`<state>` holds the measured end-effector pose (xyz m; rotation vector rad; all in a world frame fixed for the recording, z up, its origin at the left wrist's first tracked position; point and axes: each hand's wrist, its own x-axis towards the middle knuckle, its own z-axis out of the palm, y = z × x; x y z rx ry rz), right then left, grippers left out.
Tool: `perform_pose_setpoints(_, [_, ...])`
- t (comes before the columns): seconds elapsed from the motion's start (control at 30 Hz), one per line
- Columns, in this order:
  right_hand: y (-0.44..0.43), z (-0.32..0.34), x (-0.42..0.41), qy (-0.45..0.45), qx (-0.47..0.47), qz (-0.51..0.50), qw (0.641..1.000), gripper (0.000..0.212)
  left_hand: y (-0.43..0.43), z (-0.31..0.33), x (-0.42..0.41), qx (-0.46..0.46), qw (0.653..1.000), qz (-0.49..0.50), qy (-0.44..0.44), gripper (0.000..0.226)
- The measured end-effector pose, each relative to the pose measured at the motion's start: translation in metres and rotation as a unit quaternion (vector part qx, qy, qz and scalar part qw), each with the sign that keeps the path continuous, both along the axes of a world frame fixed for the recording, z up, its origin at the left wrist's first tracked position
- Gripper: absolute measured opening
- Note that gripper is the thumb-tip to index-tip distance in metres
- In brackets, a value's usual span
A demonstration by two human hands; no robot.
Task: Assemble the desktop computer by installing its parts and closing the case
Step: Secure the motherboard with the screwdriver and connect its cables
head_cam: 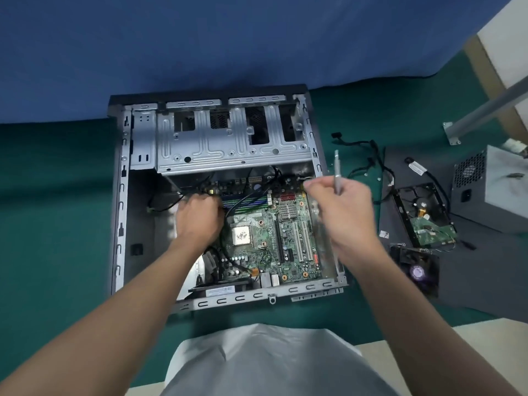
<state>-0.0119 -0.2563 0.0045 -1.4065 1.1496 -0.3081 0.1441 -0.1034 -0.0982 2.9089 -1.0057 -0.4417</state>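
Working inside the open grey steel desktop case [123,195], which lies on its side at centre frame on green cloth, so the green motherboard [265,238] faces up and both hands can reach in from above. Left hand [200,215] is down in the case at the board's upper-left edge, by the memory slots and some black leads. It is knuckles up with the fingers curled under; cannot tell if they're clamped on a lead or just bunched, as the palm side is hidden. Right hand [345,204] hovers over the case's right wall, raised clear of the board, fingers wrapped round a slim silver rod-shaped tool [337,167] whose shaft points toward the top of the frame. It's probably a screwdriver parked out of the way while the left hand sorts cabling. The tip isn't visible and the hand is motion-blurred. Both forearms come in from the bottom corners, elbows wide. The square silver CPU lid [242,235] is bare with no cooler on it, and the silver drive cage [228,144] at the top of the case looks empty. Uninstalled parts are staged at right of frame within reach: a bare hard drive [425,215] circuit-side up, a black cooling fan [417,270] below it, both on the dark grey side panel [471,281], and a grey boxy power supply [491,192] at far right. The build looks early; most of it is still to go.
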Motion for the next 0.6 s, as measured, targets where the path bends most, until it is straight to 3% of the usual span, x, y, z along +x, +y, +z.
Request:
perform_pose_setpoints(0.17, [0.025, -0.024, 0.011, 0.035, 0.024, 0.01, 0.999, 0.006, -0.003, 0.014, 0.001, -0.021, 0.995, 0.032, 0.092, 0.022])
perform_pose_setpoints(0.23, [0.03, -0.032, 0.013, 0.035, 0.028, -0.001, 0.999, 0.006, -0.006, 0.02, -0.004, -0.104, 0.991, 0.049, 0.069, 0.021])
perform_pose_setpoints(0.3, [0.033, -0.038, 0.016, 0.034, 0.033, -0.008, 0.999, 0.005, -0.015, 0.034, -0.016, -0.227, 0.964, 0.102, 0.094, 0.018])
perform_pose_setpoints(0.37, [0.037, -0.041, 0.019, 0.025, 0.028, -0.019, 0.999, 0.003, -0.027, 0.046, -0.028, -0.321, 0.903, 0.18, 0.221, 0.012])
perform_pose_setpoints(0.47, [0.041, -0.045, 0.023, 0.021, 0.01, -0.039, 0.999, 0.005, -0.038, 0.058, -0.041, -0.388, 0.751, 0.275, 0.457, 0.014])
perform_pose_setpoints(0.6, [0.047, -0.05, 0.025, 0.015, 0.015, -0.073, 0.997, 0.006, -0.045, 0.058, -0.051, -0.399, 0.661, 0.316, 0.551, 0.009])
